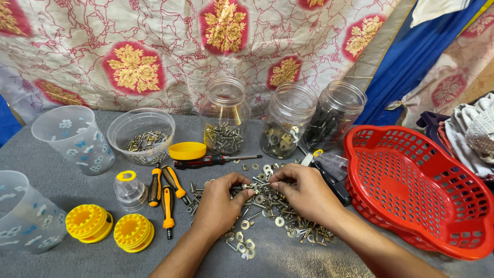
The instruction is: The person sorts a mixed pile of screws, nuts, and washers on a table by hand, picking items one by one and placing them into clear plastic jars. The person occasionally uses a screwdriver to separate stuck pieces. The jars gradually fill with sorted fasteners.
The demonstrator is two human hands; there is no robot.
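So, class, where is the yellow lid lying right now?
In the head view, the yellow lid lies left of centre on the grey table, between the clear bowl and the screw jar, behind the red-handled screwdriver.

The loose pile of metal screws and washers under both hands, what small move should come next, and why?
Probably lift out the one piece pinched between the left hand and right hand. Both sets of fingertips meet over the loose pile of metal screws and washers on the grey cloth-covered table, and the mixed pieces lie tangled, so it is likely best freed singly.
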